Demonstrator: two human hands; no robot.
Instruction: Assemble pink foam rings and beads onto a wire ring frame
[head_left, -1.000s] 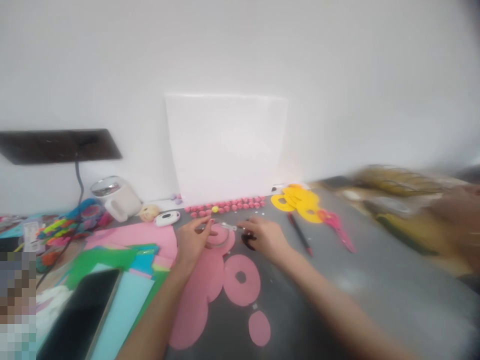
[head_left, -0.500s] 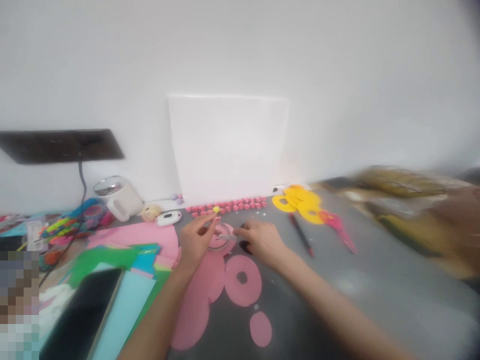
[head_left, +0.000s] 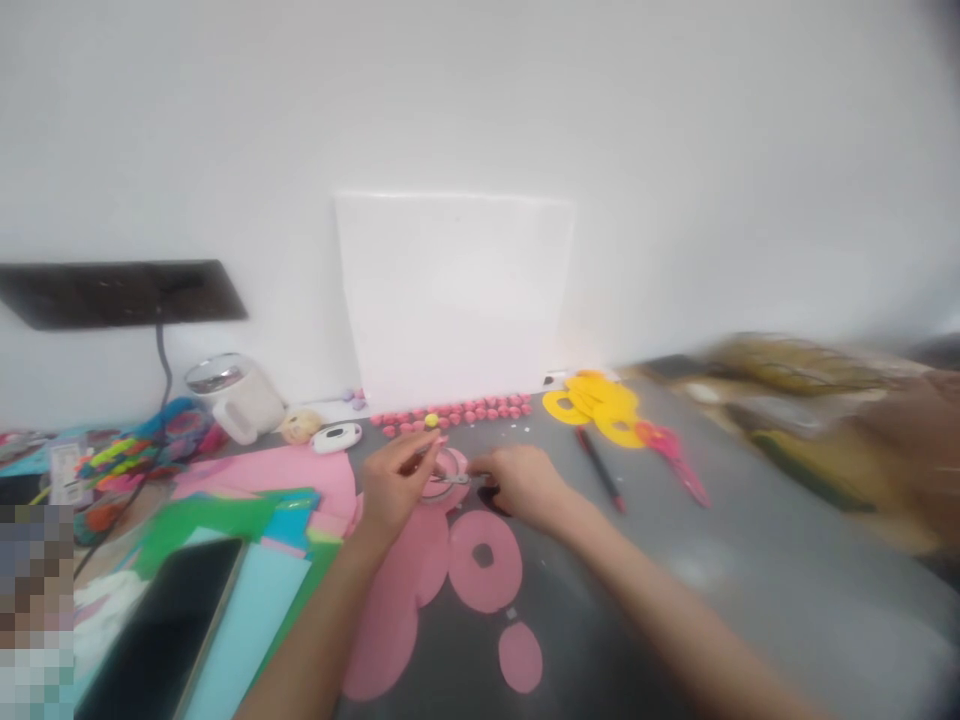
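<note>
Pinching w/ both hands, as far as I can read it: my left hand [head_left: 396, 488] has thumb and forefinger pressed onto the near edge of a small pink foam ring [head_left: 442, 478], and my right hand [head_left: 523, 486] is closed round the dark handles of a pair of small scissors [head_left: 461, 480], metal blades pointing left across the ring. Can't tell if the blades are parted or shut, too small and a bit soft in focus.

Ring sits just off the grey tabletop [head_left: 720, 560] between the two hands, right behind the big pink ring [head_left: 484, 560] w/ the hole in its middle. More pink cut-outs lie flat nearer me: overlapping pink discs [head_left: 397, 590] and a small pink oval [head_left: 520, 657].

Handling, my guess: thin craft foam, v. light, floppy, not slippery, won't break but will tear or crease if squeezed hard or tugged. Best hold is at the rim close to the cut line, fingertips only, so the sheet stays taut where the blades bite; gripping far from the cut would let it flap.

Around: row of pink beads [head_left: 457, 413] at the foot of a white board [head_left: 454, 295], yellow foam rings [head_left: 596, 405], red pen [head_left: 598, 468], pink scissors [head_left: 675, 455], white mug [head_left: 232, 395], black phone [head_left: 161, 640] on coloured sheets [head_left: 259, 520] at left.
</note>
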